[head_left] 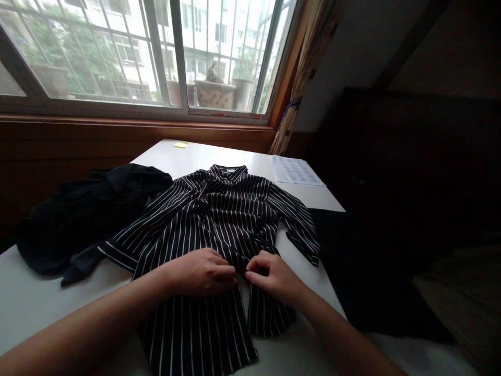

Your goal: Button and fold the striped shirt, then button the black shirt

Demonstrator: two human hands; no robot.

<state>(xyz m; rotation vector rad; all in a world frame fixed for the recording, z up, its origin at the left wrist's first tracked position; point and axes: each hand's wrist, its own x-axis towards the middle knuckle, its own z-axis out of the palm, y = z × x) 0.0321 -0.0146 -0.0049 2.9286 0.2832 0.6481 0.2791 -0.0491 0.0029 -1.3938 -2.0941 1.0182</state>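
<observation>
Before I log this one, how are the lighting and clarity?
Head view: the window is bright and partly washed out; head view: the picture's right side sinks into near-black shadow; head view: the striped shirt reads clearly, the dark cloth pile less so.

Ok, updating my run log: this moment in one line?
left hand, right hand: holding striped shirt at lower front | shirt: on white table, collar toward window | dark cloth: beside shirt
</observation>
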